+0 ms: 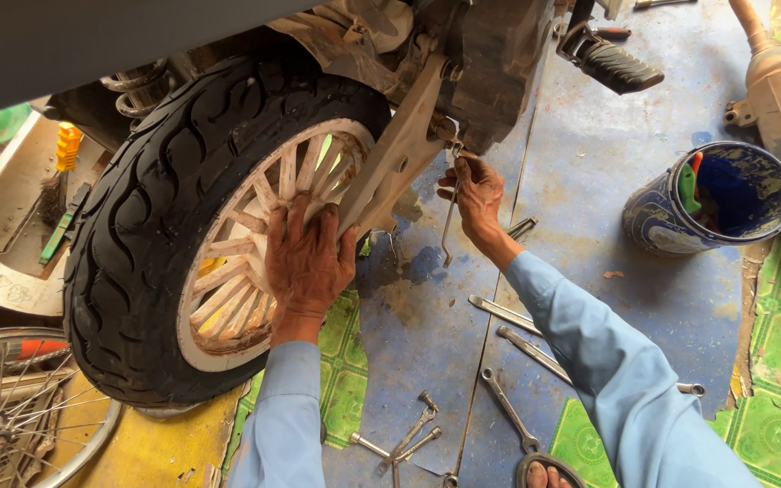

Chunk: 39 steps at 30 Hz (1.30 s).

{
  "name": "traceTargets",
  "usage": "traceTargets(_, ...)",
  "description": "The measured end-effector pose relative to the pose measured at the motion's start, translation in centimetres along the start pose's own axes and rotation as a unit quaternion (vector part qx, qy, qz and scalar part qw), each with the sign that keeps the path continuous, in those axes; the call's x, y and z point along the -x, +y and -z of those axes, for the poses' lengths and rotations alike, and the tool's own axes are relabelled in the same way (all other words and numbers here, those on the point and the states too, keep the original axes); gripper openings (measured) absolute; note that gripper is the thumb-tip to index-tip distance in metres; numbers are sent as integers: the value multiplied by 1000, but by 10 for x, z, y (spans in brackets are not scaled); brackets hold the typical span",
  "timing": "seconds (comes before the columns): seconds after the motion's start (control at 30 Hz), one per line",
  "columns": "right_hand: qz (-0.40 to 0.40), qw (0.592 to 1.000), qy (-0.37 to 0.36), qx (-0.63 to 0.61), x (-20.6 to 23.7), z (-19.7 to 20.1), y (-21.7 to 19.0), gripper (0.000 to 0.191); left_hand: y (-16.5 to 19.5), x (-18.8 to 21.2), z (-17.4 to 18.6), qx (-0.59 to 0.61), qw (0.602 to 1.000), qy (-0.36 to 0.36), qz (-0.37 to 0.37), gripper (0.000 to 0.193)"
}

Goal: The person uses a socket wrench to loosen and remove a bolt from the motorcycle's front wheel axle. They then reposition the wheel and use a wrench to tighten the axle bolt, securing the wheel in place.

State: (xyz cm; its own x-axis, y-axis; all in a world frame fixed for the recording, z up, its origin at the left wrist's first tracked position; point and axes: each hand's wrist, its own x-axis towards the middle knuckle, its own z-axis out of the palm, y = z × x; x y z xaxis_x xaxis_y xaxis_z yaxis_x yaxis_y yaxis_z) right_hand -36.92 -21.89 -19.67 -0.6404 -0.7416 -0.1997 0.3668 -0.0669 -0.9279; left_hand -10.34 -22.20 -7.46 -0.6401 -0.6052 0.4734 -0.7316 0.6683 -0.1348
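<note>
**Rear Wheel and Swing Arm: Hand Positions and Tool Count**

The left hand (305, 262) lies flat with fingers spread on the spokes of the rear wheel (196, 230); it presses against the wheel and closes on nothing. The right hand (478, 194) is clenched around a wrench (450, 221), whose upper end sits at a fastener on the swing arm (399, 149), just right of the wheel hub. The wrench shank hangs down below the fist.

Location: the wheel is mounted in the motorcycle frame at the left of the scene, lifted off the blue floor sheet (589, 181).

Handling, as judged: the wheel with its tyre is likely heavy and stiff. The rubber tread offers a sure grip; the pale cast spokes are rigid and dusty, and serve as a bracing point. The wrench is slim steel, hard and possibly slick with oil; hold it on the shank well away from the head for leverage.

Count:
- One mounted wheel; one bare spoked rim (11, 416) at near left.
- One wrench in hand; three long wrenches (535, 354) lying on the floor near the right sleeve, a fourth partly hidden behind that arm.
- One cross-shaped socket wrench (406, 440) at the near edge.
- One blue bucket (711, 199) at right, well apart from both hands.
- One footpeg (615, 61) at far centre.
</note>
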Motion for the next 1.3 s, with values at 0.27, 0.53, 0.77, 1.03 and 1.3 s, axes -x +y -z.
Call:
traceTargets(0.27,100,993,-5,68,0,-1,4,28,0,0,2,-3,1000,-8,3,40)
traceTargets(0.53,162,982,-65,77,-3,4,5,36,0,0,1,2,1000,-7,5,40)
traceTargets(0.77,191,976,-71,80,-6,0,8,40,-1,0,0,0,1000,-18,4,41)
traceTargets(1.03,56,997,-62,6,1,-6,1,32,0,0,-1,3,1000,-5,0,40)
traceTargets(1.3,-185,962,-51,-196,-14,-2,-23,16,0,-1,0,-10,1000,-10,2,41)
